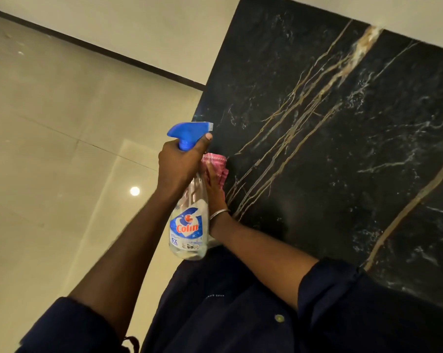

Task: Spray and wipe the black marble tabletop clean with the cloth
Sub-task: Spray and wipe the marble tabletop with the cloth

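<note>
The black marble tabletop [342, 149] with gold and white veins fills the right side of the head view. My left hand [179, 164] grips the neck of a clear spray bottle [187, 225] with a blue trigger head, one finger on the trigger, nozzle pointing right over the table's left edge. My right hand [215, 192], wearing a thin bangle, lies flat on a pink checked cloth [216, 161] pressed against the marble near that edge. The bottle partly hides my right hand.
Glossy beige floor tiles [62, 149] lie left of the table, with a ceiling light's reflection in them. A dark skirting strip runs along a pale wall at the top. My dark blue clothing fills the bottom of the view.
</note>
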`<state>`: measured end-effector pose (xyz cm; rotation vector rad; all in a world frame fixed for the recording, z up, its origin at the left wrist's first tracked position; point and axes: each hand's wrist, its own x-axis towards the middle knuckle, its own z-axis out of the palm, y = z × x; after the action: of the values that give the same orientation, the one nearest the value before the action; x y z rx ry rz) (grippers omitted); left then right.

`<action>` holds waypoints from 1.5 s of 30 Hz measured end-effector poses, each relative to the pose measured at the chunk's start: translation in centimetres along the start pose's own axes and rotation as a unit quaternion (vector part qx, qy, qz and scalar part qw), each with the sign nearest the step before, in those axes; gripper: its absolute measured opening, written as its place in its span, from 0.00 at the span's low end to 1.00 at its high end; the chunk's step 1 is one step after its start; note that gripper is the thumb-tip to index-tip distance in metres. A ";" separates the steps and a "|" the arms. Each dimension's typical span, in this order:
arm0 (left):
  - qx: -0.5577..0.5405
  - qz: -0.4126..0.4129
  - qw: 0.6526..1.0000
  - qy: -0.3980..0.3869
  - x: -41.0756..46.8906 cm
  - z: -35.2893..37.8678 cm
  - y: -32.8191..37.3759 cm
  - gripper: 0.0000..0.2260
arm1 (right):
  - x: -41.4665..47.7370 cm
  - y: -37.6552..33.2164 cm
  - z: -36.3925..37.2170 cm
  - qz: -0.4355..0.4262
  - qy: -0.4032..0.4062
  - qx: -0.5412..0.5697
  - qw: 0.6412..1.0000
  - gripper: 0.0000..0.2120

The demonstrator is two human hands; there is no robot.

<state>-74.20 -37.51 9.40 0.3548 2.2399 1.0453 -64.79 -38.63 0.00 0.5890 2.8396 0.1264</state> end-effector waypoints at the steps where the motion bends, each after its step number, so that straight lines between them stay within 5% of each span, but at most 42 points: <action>1: 0.004 0.001 1.000 -0.003 -0.3 0.1 -0.2 0.21 | -0.6 -0.1 -0.2 0.004 -0.002 -0.013 1.000 0.31; 8: 0.021 0.021 0.999 -0.011 -2.8 1.5 -1.1 0.21 | -3.8 -0.2 0.0 0.044 0.061 0.041 0.996 0.37; 19: 0.018 0.063 0.995 -0.077 -9.8 7.2 -1.5 0.20 | -13.5 4.7 4.5 0.106 0.028 0.220 0.969 0.34; 35: 0.054 0.074 0.971 -0.223 -18.5 18.0 0.1 0.16 | -31.8 17.7 11.5 0.279 0.117 0.194 0.933 0.31; 45: 0.069 0.111 0.952 -0.278 -21.0 22.1 1.4 0.16 | -46.5 29.1 16.2 0.430 0.138 0.173 0.876 0.25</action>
<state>-43.88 -33.63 8.85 0.8644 1.7882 0.7718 -8.23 -30.05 -1.92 2.0192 2.6150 -0.1691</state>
